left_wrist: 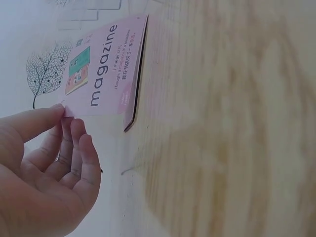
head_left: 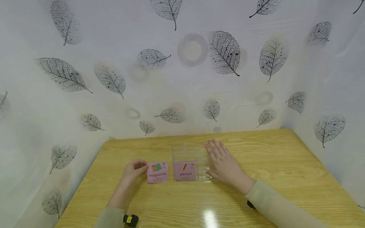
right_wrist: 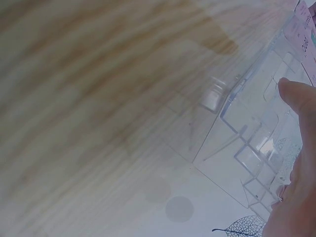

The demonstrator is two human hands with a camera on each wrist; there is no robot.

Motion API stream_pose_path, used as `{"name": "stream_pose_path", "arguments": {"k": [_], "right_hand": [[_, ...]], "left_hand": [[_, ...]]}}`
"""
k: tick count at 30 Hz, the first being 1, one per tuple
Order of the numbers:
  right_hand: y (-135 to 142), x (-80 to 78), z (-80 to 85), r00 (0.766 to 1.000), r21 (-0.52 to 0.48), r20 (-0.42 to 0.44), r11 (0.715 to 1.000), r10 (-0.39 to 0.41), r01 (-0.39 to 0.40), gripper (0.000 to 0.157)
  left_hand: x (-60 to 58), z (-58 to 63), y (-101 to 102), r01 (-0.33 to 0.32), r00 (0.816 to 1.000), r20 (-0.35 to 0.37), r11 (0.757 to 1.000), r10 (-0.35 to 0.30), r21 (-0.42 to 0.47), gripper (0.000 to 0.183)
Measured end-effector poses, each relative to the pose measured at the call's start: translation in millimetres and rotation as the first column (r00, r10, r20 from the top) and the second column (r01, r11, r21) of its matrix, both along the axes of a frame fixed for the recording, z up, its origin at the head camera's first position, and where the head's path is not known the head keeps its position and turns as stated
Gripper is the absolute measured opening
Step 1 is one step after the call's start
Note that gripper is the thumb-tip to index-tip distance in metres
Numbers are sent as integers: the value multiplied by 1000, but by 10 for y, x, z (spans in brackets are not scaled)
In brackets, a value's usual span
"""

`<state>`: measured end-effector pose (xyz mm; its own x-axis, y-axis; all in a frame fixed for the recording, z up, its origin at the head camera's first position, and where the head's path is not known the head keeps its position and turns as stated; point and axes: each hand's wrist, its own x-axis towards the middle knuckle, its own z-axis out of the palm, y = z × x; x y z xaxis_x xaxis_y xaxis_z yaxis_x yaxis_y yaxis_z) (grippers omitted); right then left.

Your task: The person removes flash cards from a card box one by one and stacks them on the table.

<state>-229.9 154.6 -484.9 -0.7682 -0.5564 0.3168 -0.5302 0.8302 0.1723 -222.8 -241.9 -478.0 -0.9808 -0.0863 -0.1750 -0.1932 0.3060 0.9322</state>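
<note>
My left hand [head_left: 136,168] pinches the left edge of a pink word card [head_left: 157,178] printed "magazine", thumb on its face. Up close in the left wrist view, the card [left_wrist: 106,74] shows a picture of a book, and a dark edge runs along its lower side. Just right of it stands a clear plastic box [head_left: 185,154], with a pink "pencil" card [head_left: 185,178] at its left front. My right hand [head_left: 225,164] rests along the box's right side, fingers straight, thumb apart in front. The right wrist view shows the thumb over the box's clear ridged wall [right_wrist: 247,133].
Box and cards are on a wood-grain table [head_left: 182,202]. A white cloth with leaf prints [head_left: 194,85] rises behind the table and along both sides. Small dark devices [head_left: 131,219] sit at the wrists.
</note>
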Motion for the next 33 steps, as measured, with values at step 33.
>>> {"name": "stream_pose_path", "arguments": {"k": [33], "right_hand": [[-2, -3, 15, 1000, -29, 10, 1000, 11, -10, 112]], "left_hand": [[-148, -44, -89, 0, 1000, 2, 992, 1, -128, 23]]}}
